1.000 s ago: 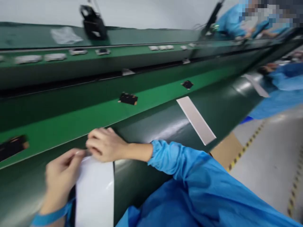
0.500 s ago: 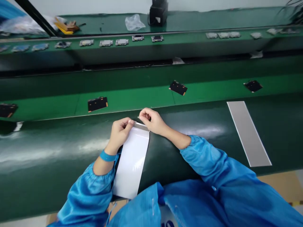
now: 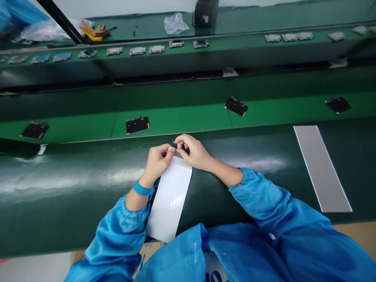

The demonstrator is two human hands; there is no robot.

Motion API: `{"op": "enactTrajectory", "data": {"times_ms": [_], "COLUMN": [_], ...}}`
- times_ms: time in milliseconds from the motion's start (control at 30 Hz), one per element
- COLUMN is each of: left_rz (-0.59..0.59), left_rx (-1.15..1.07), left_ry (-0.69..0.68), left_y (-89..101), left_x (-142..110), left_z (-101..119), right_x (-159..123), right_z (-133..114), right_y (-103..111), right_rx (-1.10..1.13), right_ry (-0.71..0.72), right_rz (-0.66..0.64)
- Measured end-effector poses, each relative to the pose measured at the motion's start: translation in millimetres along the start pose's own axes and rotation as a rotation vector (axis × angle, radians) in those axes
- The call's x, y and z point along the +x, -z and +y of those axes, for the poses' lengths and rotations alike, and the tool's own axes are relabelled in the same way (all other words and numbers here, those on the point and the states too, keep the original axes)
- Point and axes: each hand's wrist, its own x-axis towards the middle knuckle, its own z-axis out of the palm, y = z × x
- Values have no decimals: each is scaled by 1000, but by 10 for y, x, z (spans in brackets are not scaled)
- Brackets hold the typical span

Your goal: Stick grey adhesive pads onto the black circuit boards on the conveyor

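A long glossy white sheet (image 3: 170,199) lies slanted on the dark green work surface, its near end close to my blue smock. My left hand (image 3: 158,162) pinches the far left corner of the sheet between thumb and curled fingers. At the far edge my right hand (image 3: 194,152) is bent close against the left fingertips. Its thumb is near the sheet's edge, and a tiny pale bit shows at its index fingertip, too small to name. Off to the right lies a grey strip sheet (image 3: 323,168) with white edges.
Black circuit boards (image 3: 138,125), (image 3: 236,106) lie spaced along the bright green belt (image 3: 182,119) beyond my hands. Several small light modules (image 3: 156,49) line the shelf behind. Above them are a crumpled plastic bag (image 3: 175,24) and a black box (image 3: 206,13).
My right hand has come in against the left fingertips, and the grey band at the sheet's far end is now mostly covered. The view has shifted, so the surroundings sit further right.
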Motion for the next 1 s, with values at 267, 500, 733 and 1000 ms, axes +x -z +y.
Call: {"op": "enactTrajectory", "data": {"times_ms": [267,500,733,1000], "left_rz": [25,-35,-91,-89], "left_rx": [18,222,375,406], "left_ry": [-45,-402,-592,-580], "left_y": [-14,-243,-335,-296], "left_x": [12,-77,-136,-120], "left_z": [24,70,23,25], "right_x": [-4,242,1316,1714], "right_z": [17,44,144,411], "right_y": [11,128,-331,-777], "right_rx": [159,101,3,-223], "right_ry": [-158,-240,-83,-75], "right_rz": [61,176,-304,-556]}}
